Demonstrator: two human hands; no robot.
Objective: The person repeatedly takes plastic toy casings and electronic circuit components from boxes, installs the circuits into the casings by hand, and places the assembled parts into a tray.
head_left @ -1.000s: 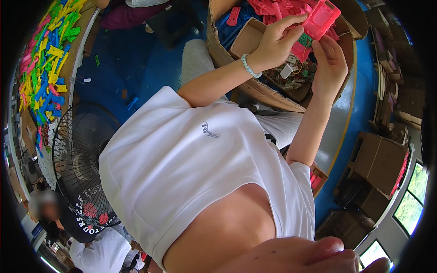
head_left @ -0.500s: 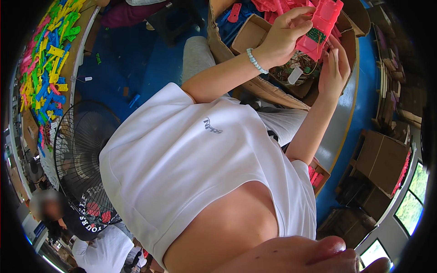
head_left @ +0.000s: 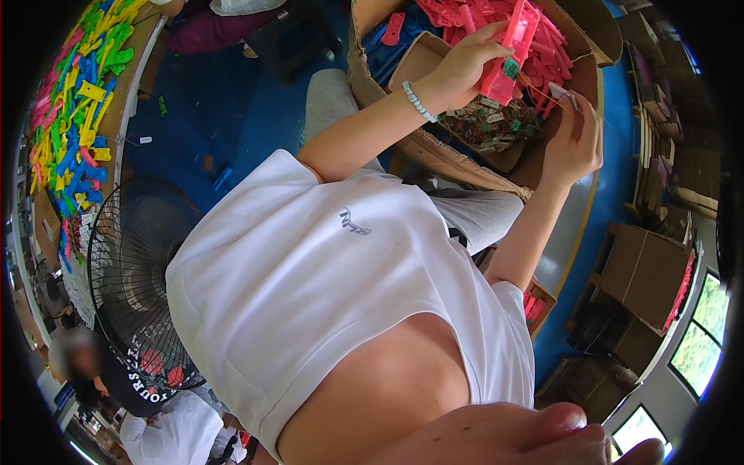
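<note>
My left hand (head_left: pixel 463 71) is closed around a long pink plastic casing (head_left: pixel 518 39), held tilted above a cardboard box. A small green circuit board (head_left: pixel 510 68) shows at the casing's lower part, and thin wires (head_left: pixel 535 84) run from it toward my right hand (head_left: pixel 575 139). That hand's fingers are bent and pinch a small white piece (head_left: pixel 556 91) at the end of the wires. Below my hands, a heap of small circuit boards and wires (head_left: pixel 492 124) lies in the box.
The open cardboard box (head_left: pixel 442 155) also holds many pink plastic parts (head_left: pixel 546 46) and a smaller carton (head_left: pixel 422 58). To the left are a black fan (head_left: pixel 139 271) and a table piled with colourful plastic parts (head_left: pixel 81 108). Another person (head_left: pixel 167 426) sits at lower left. Cartons (head_left: pixel 643 263) stand right.
My right hand has moved off the casing, and the white piece that dangled is now at its fingertips with the wires stretched out. My left hand has shifted slightly left with the casing.
</note>
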